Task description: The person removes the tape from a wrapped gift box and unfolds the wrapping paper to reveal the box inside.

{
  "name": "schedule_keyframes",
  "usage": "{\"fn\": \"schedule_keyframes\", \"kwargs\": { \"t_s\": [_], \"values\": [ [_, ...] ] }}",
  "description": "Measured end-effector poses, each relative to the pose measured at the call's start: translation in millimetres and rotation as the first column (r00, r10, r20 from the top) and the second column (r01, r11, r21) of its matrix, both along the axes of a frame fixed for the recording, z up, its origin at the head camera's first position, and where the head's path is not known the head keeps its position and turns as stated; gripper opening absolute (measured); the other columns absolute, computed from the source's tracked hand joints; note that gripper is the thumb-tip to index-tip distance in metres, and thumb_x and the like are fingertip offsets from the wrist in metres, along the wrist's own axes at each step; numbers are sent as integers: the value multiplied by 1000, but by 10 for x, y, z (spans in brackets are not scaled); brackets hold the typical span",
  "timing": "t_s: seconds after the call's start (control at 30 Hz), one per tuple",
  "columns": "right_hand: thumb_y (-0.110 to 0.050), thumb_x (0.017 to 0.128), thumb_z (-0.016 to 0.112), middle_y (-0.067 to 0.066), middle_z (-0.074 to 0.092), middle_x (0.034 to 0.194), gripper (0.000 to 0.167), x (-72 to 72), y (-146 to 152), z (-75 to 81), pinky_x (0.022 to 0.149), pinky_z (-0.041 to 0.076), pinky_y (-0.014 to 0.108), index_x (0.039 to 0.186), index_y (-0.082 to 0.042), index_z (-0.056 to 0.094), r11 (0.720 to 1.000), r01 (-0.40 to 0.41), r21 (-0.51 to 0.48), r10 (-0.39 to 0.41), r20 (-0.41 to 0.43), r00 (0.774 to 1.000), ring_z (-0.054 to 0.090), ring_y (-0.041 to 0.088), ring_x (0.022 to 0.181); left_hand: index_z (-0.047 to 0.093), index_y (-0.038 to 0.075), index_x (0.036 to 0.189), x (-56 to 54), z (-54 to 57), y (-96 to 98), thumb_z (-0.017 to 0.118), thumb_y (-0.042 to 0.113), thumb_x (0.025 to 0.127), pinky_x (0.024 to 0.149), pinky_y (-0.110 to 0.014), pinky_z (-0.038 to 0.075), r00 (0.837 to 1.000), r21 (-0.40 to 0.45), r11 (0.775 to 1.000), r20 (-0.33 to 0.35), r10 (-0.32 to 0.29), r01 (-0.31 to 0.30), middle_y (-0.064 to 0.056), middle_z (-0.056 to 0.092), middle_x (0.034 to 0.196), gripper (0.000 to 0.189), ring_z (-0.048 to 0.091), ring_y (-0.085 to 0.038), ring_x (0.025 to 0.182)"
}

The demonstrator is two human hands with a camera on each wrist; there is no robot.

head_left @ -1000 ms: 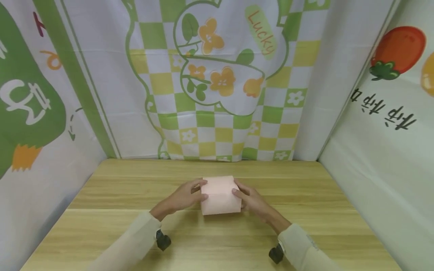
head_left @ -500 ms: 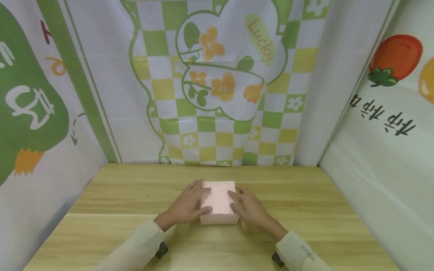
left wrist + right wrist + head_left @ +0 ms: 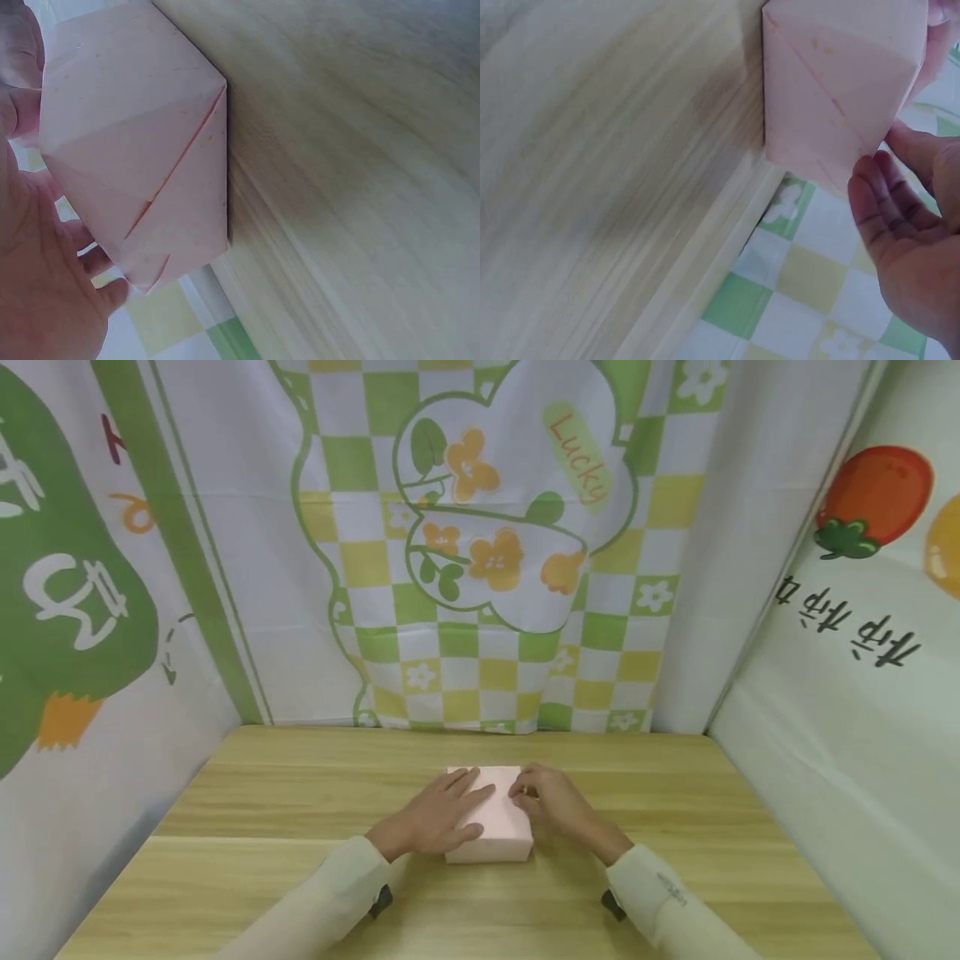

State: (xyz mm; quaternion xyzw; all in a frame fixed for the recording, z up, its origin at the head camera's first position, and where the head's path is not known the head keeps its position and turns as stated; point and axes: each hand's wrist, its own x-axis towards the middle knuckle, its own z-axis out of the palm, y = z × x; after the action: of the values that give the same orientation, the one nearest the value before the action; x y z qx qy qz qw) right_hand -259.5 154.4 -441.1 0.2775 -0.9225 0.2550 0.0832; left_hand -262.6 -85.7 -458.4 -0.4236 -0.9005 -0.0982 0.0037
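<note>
A pale pink, paper-covered box (image 3: 495, 827) sits on the wooden table, with diagonal fold lines on its ends in both wrist views. My left hand (image 3: 442, 814) rests on the left part of the box's top, fingers extended and spread. At the right edge of the top is my right hand (image 3: 558, 802), its fingers bent and its thumb and index fingertips close together. In the right wrist view, the right fingers (image 3: 889, 195) lie beside a box edge and the thumb comes near that edge. Whether they pinch any paper is hidden.
The wooden table (image 3: 300, 793) extends around the box to a checkered green and yellow curtain (image 3: 480, 668) at its back edge. Printed fabric walls (image 3: 832, 735) stand on both sides. A dark camera mount (image 3: 381, 902) hangs under the left wrist.
The box, tilted between both hands a second ago, now lies flat. My left hand has slid further over its top. The right hand's fingers have drawn together at the right edge.
</note>
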Motion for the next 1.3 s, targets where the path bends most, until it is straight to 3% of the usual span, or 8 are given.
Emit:
{"fn": "schedule_keyframes", "kwargs": {
  "t_s": [0.13, 0.3, 0.47, 0.6, 0.8, 0.9, 1.07, 1.3],
  "values": [
    [-2, 88, 70, 3, 63, 83, 6, -59, 17, -17, 62, 47, 20, 86, -7, 72, 999, -47, 3, 47, -44, 998, 58, 17, 72, 34, 5, 152, -1, 4, 45, 42, 39, 102, 123, -55, 17, 1000, -9, 1000, 10, 12, -12, -25, 20, 161, 62, 18, -41, 150],
    [-5, 93, 64, 2, 58, 89, 5, -89, 33, -91, 69, 52, 22, 90, -7, 67, 995, -57, 82, 62, -63, 996, 56, 12, 79, 32, 3, 153, -3, -42, 80, 38, 43, 104, 123, -54, 15, 999, 1, 1000, 47, 15, -15, -20, 16, 163, 64, 15, -37, 152],
    [-4, 95, 60, 4, 56, 94, 5, -95, 83, -132, 73, 51, 22, 95, -6, 64, 994, -88, -68, 94, 78, 993, 55, 12, 84, 34, 4, 152, -14, -61, 67, 40, 44, 103, 123, -53, 16, 999, 18, 1000, 32, 13, -13, -20, 20, 163, 64, 18, -37, 151],
    [-4, 93, 65, 5, 59, 91, 5, -70, 105, -143, 71, 50, 20, 92, -7, 69, 980, -91, -176, 112, 112, 987, 55, 10, 82, 27, 6, 155, -15, -103, 67, 36, 47, 104, 124, -51, 16, 1000, -24, 1000, 12, 13, -13, -18, 17, 164, 66, 16, -35, 152],
    [-4, 97, 57, 5, 58, 95, 11, -81, 86, -137, 76, 52, 24, 91, -7, 65, 992, -94, -78, 100, 68, 993, 56, 14, 87, 20, 6, 157, -2, -124, 68, 33, 44, 105, 124, -52, 13, 1000, -32, 999, -3, 16, -16, -17, 13, 165, 66, 12, -34, 153],
    [-4, 100, 51, 8, 56, 101, 10, -87, 129, -153, 81, 52, 27, 96, -5, 61, 983, -141, -116, 153, 105, 983, 55, 17, 93, 20, 6, 157, -1, -115, 72, 33, 44, 105, 124, -52, 13, 1000, -30, 999, -2, 15, -15, -18, 13, 165, 66, 12, -35, 153],
    [-5, 97, 58, 13, 59, 102, 10, -83, 190, -161, 79, 52, 26, 105, -1, 63, 955, -163, -248, 205, 157, 966, 57, 19, 92, 23, 5, 156, 1, -105, 72, 34, 43, 105, 123, -54, 14, 1000, -19, 1000, -7, 3, -3, -20, 15, 164, 65, 14, -37, 152],
    [-5, 96, 60, 6, 60, 94, 9, -105, 134, -173, 76, 53, 23, 91, -6, 67, 970, -108, -217, 136, 116, 984, 56, 12, 88, 23, 3, 156, 11, -100, 59, 34, 42, 105, 123, -55, 15, 1000, -16, 1000, -17, 2, -2, -20, 16, 163, 65, 15, -38, 152]
  ]
}}
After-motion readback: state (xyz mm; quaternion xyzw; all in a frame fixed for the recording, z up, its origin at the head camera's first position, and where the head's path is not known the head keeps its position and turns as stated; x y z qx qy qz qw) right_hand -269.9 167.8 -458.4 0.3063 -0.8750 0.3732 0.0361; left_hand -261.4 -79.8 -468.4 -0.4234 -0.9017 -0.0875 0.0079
